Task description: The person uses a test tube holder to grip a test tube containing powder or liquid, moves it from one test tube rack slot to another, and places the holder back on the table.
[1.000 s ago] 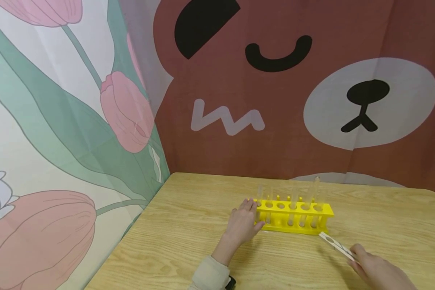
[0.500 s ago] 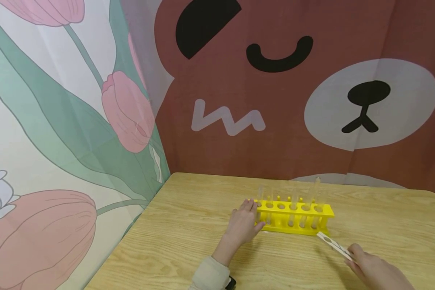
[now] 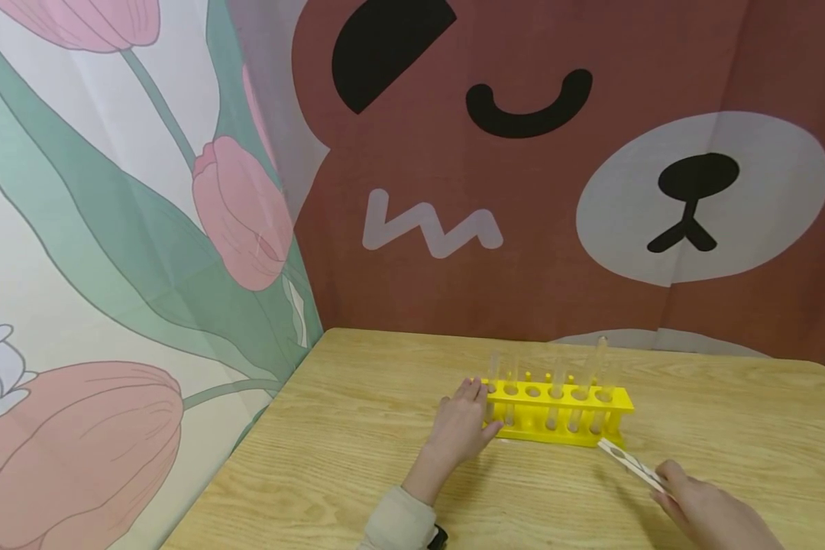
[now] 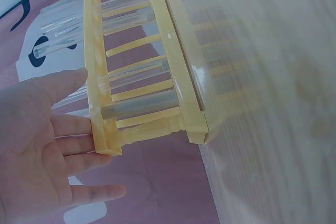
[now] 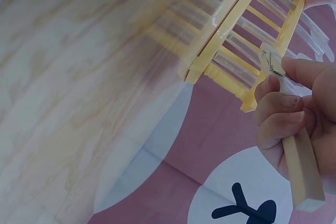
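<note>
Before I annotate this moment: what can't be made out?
- Head: left end of the yellow rack, behind the left hand.
- Head: whether the clear tubes hold anything; too small.
- Head: black item, partly behind the sleeve.
- Right wrist: middle of the wooden clip, covered by the right hand.
- Right wrist: most of the left hand, cut off by the right edge.

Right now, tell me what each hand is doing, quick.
Left hand: open, touching the end of the yellow rack.
Right hand: closed, holding the wooden clamp.
</note>
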